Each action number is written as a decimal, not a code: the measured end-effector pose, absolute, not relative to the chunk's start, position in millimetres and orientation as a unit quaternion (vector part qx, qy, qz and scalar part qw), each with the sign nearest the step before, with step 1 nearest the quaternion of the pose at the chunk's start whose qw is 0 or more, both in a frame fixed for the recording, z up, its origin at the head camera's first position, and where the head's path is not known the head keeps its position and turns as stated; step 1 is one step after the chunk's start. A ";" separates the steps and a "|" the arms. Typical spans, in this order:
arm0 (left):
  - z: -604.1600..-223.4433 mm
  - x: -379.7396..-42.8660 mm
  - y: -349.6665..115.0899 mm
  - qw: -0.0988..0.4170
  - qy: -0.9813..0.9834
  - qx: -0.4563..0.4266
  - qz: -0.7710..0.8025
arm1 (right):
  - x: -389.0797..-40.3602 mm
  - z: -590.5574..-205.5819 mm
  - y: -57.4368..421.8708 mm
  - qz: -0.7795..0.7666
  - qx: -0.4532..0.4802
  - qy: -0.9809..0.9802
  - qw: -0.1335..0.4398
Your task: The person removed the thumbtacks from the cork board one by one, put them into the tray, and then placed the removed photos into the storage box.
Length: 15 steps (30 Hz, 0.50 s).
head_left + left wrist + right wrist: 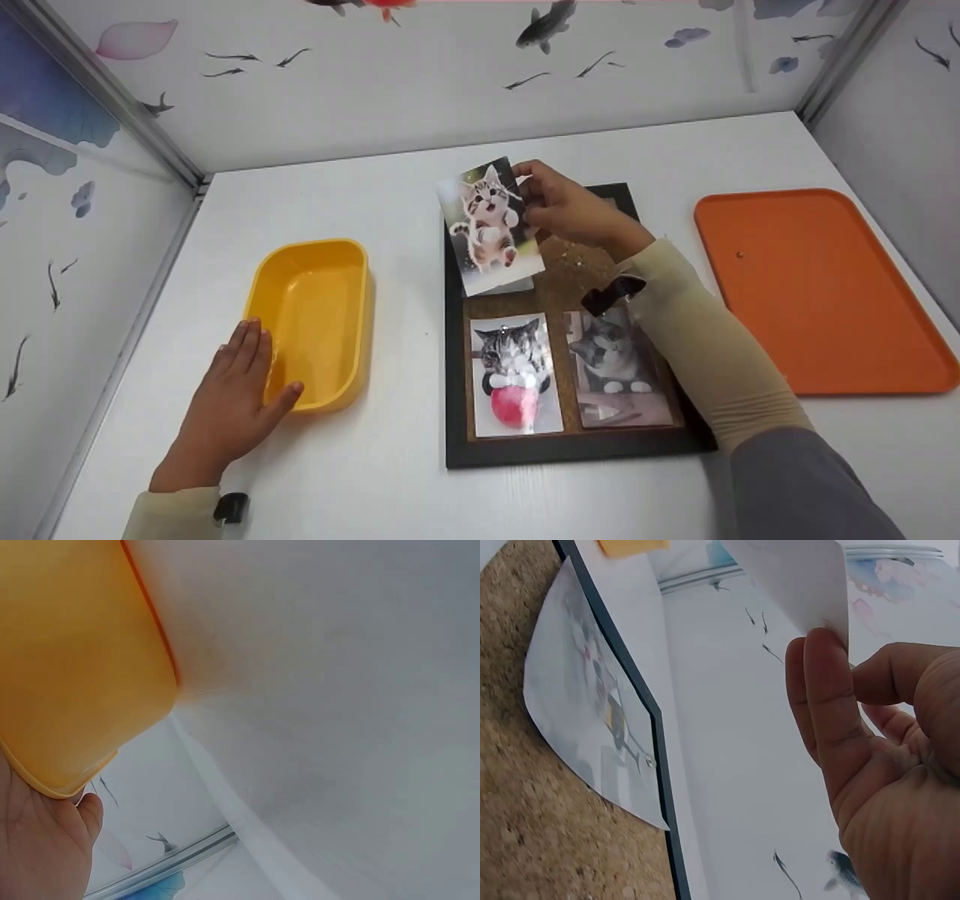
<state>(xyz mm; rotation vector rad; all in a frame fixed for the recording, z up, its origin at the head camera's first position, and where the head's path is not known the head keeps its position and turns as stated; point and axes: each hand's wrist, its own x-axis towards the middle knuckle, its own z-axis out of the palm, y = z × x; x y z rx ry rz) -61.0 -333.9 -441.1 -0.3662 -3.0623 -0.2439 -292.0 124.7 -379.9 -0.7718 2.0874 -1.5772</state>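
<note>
My right hand (574, 210) pinches a kitten photo (487, 225) by its right edge, holding it over the upper left of a black-framed corkboard (562, 300). In the right wrist view, the photo's white back (810, 585) shows between thumb and fingers. Under it, another photo (592, 705) lies on the cork, its edge curling, with a pin near one corner. A photo of a kitten with a red ball (517, 375) and a grey cat photo (619, 367) occupy the lower half. My left hand (229, 397) rests on the near left rim of a yellow tub (319, 322), fingers straight.
To the right lies an orange tray (832, 300) with one small brass-coloured bit (740, 255) on it. White panels (420, 90) printed with fish enclose the table at the back and sides. My right forearm (705, 337) crosses the board's right side.
</note>
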 end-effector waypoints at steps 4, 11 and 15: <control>-440.3 -61.1 -333.0 0.018 -0.990 -0.116 -0.080 | -289.8 -382.3 118.0 -0.578 -0.281 0.737 0.210; -440.2 -60.9 -332.6 0.014 -0.990 -0.117 -0.082 | -288.0 -385.2 108.7 -0.572 -0.276 0.741 0.220; -441.4 -61.2 -333.5 0.017 -0.989 -0.118 -0.083 | -286.6 -386.2 101.4 -0.572 -0.276 0.740 0.222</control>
